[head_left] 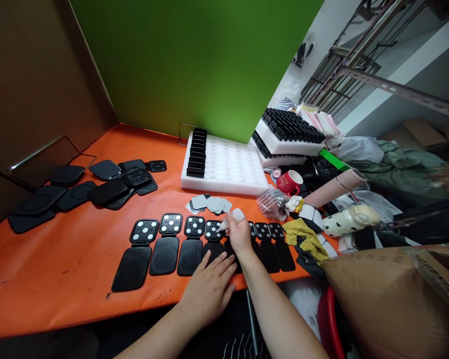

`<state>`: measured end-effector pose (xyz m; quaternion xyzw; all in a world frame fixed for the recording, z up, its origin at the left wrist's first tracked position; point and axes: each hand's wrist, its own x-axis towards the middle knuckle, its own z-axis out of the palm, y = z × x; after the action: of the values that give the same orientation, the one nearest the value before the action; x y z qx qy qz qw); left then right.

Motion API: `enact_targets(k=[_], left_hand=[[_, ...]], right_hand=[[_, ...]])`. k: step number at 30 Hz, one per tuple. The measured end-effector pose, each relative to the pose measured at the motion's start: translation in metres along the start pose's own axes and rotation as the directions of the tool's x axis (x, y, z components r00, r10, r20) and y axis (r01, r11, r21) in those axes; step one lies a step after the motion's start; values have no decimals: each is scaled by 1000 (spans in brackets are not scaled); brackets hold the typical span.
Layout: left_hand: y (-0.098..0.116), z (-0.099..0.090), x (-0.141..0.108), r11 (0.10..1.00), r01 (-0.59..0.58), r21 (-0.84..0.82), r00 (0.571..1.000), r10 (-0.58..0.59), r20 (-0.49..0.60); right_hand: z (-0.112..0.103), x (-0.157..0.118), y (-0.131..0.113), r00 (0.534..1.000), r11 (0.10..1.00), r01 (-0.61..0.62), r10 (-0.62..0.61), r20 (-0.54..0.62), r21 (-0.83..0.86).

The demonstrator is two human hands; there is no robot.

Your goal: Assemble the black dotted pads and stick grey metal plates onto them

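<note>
My right hand [240, 234] is closed round a small white squeeze bottle [238, 215]. The bottle's nozzle points down and left at a black square with white dots [211, 232], seeming to touch it or hover just above. My left hand [211, 281] lies flat with its fingers stretched over the lower black panels, holding nothing. Several hinged black two-panel pieces stand in a row, such as the leftmost lower panel [131, 269] under its dotted square [144, 231]. My right hand and forearm hide part of this row. Just behind it lie thin grey rounded plates [215, 204].
At the left is a pile of black folding pieces [108, 192]. A white foam tray [228, 164] holds black pieces along its left side. Further right are stacked filled trays [290, 142], a red mug [290, 182], a yellow cloth [307, 239] and a cardboard box [392, 299].
</note>
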<state>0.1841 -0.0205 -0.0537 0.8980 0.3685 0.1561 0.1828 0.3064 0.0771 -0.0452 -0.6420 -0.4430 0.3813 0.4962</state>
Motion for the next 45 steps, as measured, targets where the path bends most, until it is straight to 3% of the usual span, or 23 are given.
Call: enact_targets(k=[5,12,17,25,29,33,45], left_hand=[[0,-1,2,1000,11,-27,1000,-11,2],[1,-3,-1,996,30,-80,999,-29,16],[3,-13,1,983,72,-171,997,-68,29],[-18,-39,-20,968,194,-160,971,-212,-109],[-30,-38,-31,963,233,-137,962,-249,-112],[-32,-36,-31,957,250,-146,955,-269,-124],[-31,-37,-30,947,258,-191,946,-288,-151]], right_hand=[[-1,4,-3,1000,1000,-9,9,-14,0],[13,11,-4,1000,1000,-21,21,4,8],[12,15,-4,999,999,-35,36,-16,30],[36,-1,-14,994,999,-22,17,105,49],[50,-11,-17,991,999,43,-43,126,3],[51,-9,-16,990,996,87,-83,115,-32],[66,5,-14,996,999,47,-49,80,26]])
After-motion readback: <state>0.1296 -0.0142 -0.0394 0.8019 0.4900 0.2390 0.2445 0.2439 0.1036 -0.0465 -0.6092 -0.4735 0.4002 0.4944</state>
